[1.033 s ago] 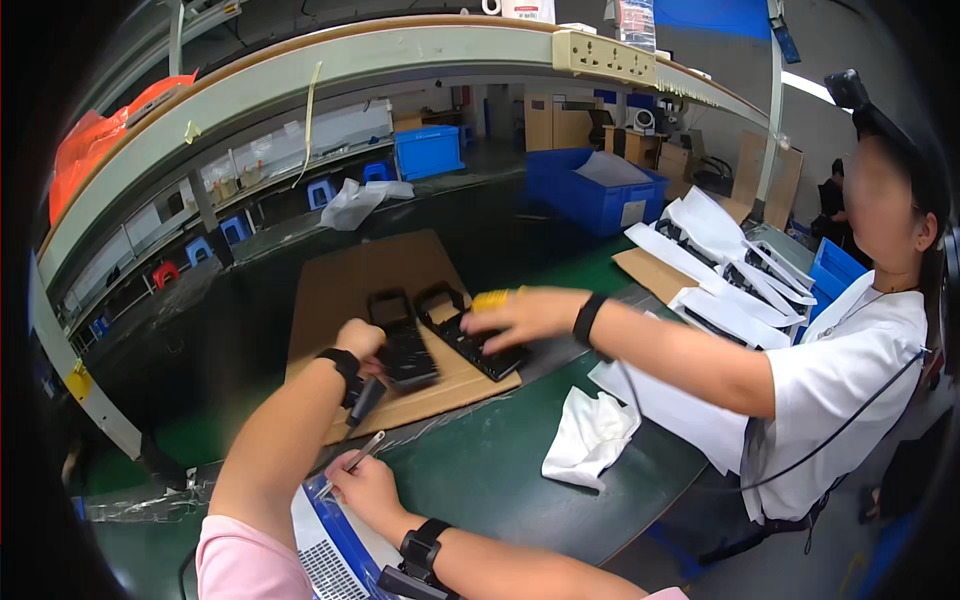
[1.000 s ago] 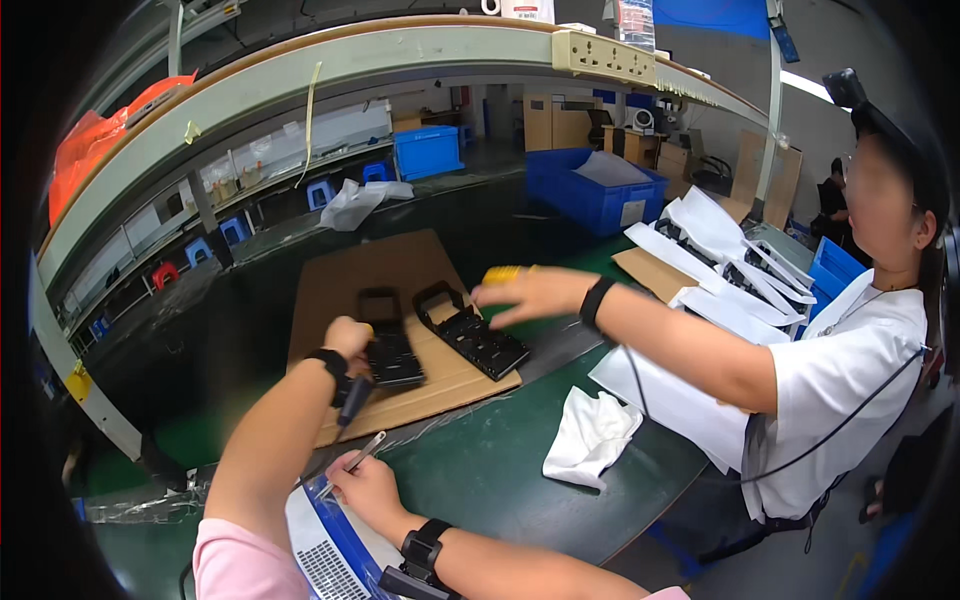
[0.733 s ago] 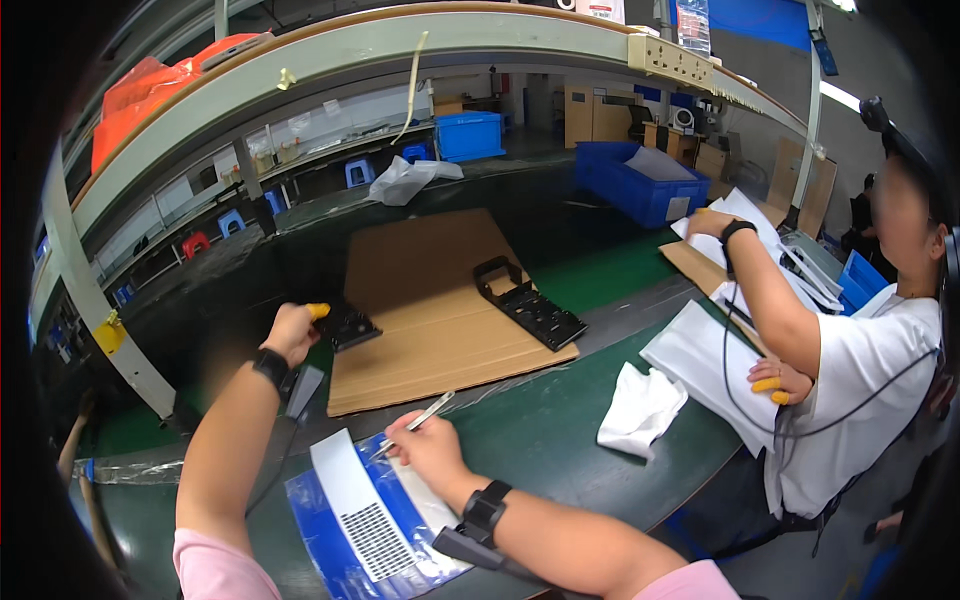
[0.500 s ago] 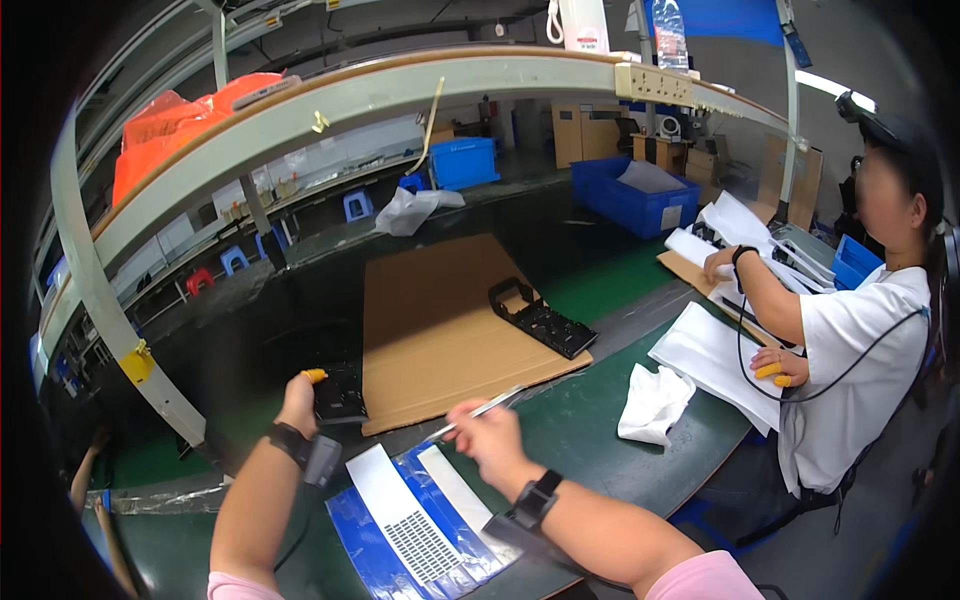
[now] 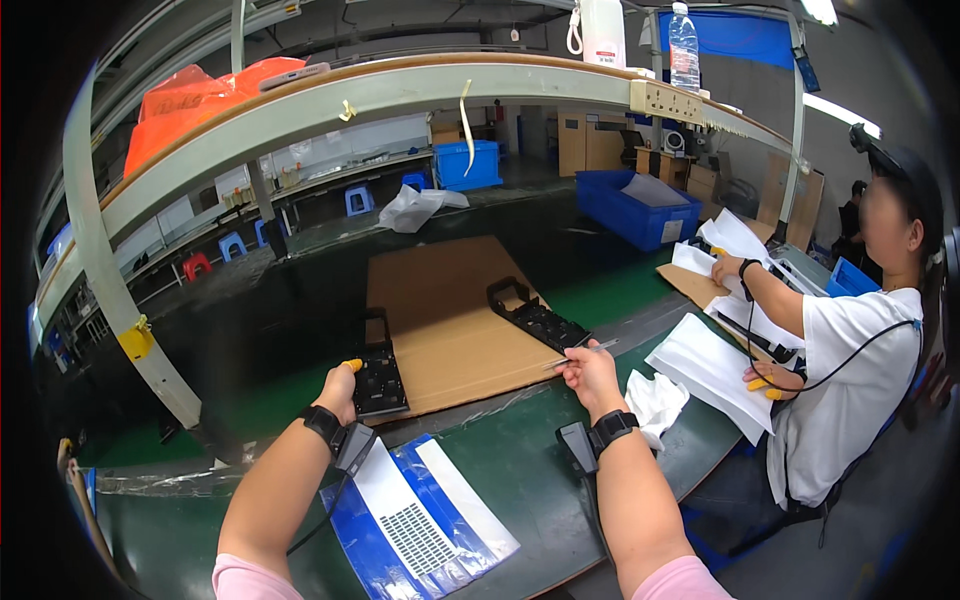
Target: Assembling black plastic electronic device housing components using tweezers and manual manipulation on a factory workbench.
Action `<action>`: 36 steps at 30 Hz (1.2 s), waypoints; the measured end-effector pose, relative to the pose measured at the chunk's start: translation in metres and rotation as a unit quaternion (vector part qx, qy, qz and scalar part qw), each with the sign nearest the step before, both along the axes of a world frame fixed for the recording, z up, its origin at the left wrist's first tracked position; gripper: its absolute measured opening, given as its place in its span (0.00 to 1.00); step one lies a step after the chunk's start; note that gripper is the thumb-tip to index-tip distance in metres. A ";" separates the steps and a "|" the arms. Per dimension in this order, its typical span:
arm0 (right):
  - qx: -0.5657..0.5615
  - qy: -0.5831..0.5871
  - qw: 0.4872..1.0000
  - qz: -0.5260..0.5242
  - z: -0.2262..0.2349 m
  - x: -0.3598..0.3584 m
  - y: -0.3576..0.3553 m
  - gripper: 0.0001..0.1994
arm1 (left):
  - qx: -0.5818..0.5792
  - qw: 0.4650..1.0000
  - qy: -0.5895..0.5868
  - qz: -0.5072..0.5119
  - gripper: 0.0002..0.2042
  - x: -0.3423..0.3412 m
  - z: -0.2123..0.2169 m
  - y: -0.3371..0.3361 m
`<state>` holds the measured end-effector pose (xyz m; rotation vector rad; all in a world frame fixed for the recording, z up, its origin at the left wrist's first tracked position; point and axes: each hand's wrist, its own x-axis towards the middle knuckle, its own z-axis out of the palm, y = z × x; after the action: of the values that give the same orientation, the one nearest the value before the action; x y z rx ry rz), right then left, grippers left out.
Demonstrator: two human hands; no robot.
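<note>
My left hand (image 5: 338, 394), a yellow finger cot on one finger, is closed on the near left edge of a black plastic frame (image 5: 380, 385). That frame rests on the left edge of a brown cardboard sheet (image 5: 455, 375). A second, similar black plastic bracket (image 5: 545, 326) lies aslant on the cardboard's right side. Close to its near corner, my right hand (image 5: 592, 382) grips slim silver tweezers (image 5: 604, 346); whether the fingers touch the bracket I cannot tell. Between my forearms lies a white sheet of small dark labels (image 5: 415, 540) on a blue plastic bag (image 5: 352, 530).
Crumpled white paper (image 5: 660, 405) lies right of my right hand. Further right, a person (image 5: 850, 350) handles white sheets (image 5: 710, 365) at the same green bench (image 5: 500, 440). A blue bin (image 5: 640, 210) stands beyond. A shelf beam (image 5: 400, 95) crosses above, with a post (image 5: 130, 300) at left.
My left hand and the black frame moved right onto the cardboard's edge. My right hand, with the tweezers, went from above the label sheet rightward to the second bracket.
</note>
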<state>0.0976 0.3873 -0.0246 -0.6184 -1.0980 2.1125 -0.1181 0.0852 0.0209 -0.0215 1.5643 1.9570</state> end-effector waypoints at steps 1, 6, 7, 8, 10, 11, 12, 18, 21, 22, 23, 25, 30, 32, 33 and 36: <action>-0.004 0.028 0.999 0.023 0.002 0.000 0.000 0.32 | 0.010 1.000 -0.007 -0.010 0.14 0.001 0.001 0.004; -0.021 0.032 0.994 0.106 -0.009 -0.005 0.001 0.31 | 0.006 1.000 0.000 -0.003 0.13 0.025 0.003 0.034; -0.027 0.028 0.994 0.102 -0.008 -0.005 -0.002 0.30 | -0.012 1.000 -0.003 -0.010 0.13 0.033 0.009 0.036; -0.024 0.027 0.994 0.107 -0.008 -0.006 0.000 0.30 | -0.029 0.999 -0.006 -0.016 0.13 0.041 0.017 0.033; -0.021 0.070 0.996 0.056 -0.007 -0.008 0.001 0.23 | 0.017 0.999 -0.011 -0.033 0.14 0.040 0.015 0.007; -0.053 0.100 0.993 0.021 -0.007 -0.009 0.005 0.24 | 0.059 0.996 -0.017 -0.064 0.14 0.044 0.021 -0.001; -0.085 0.129 0.988 -0.013 -0.007 -0.010 0.010 0.26 | 0.078 0.994 -0.016 -0.075 0.15 0.053 0.028 -0.017; 0.052 -0.029 0.998 0.030 0.016 0.000 0.073 0.39 | 0.129 0.986 0.095 0.036 0.13 0.132 0.051 -0.128; 0.081 -0.150 0.970 0.175 0.020 -0.009 0.075 0.37 | 0.099 0.984 0.104 0.104 0.13 0.140 0.039 -0.180; 0.085 -0.159 0.966 0.183 0.023 -0.013 0.067 0.37 | 0.109 0.982 0.097 0.121 0.13 0.143 0.040 -0.189; 0.097 -0.174 0.964 0.177 0.025 -0.017 0.058 0.35 | 0.100 0.980 0.113 0.130 0.13 0.144 0.041 -0.194; 0.098 -0.168 0.964 0.179 0.026 -0.018 0.045 0.23 | 0.095 0.977 0.133 0.137 0.11 0.143 0.046 -0.197; 0.159 0.048 0.984 -0.068 0.047 -0.017 -0.045 0.11 | 0.101 0.972 0.173 0.119 0.08 0.124 0.020 -0.199; 0.158 0.072 0.984 0.027 0.062 -0.014 -0.106 0.09 | 0.117 0.980 0.108 0.120 0.06 0.125 0.012 -0.178; 0.127 0.085 0.986 0.065 0.066 -0.015 -0.138 0.08 | 0.134 0.981 0.091 0.105 0.07 0.126 0.010 -0.166; 0.138 0.027 0.959 0.244 0.066 -0.002 -0.200 0.08 | 0.211 0.971 0.083 0.070 0.08 0.125 0.001 -0.127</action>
<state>0.0957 0.1872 0.0413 -0.1600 -1.6057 2.2942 0.0065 -0.0416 0.0222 0.2186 1.2414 2.4217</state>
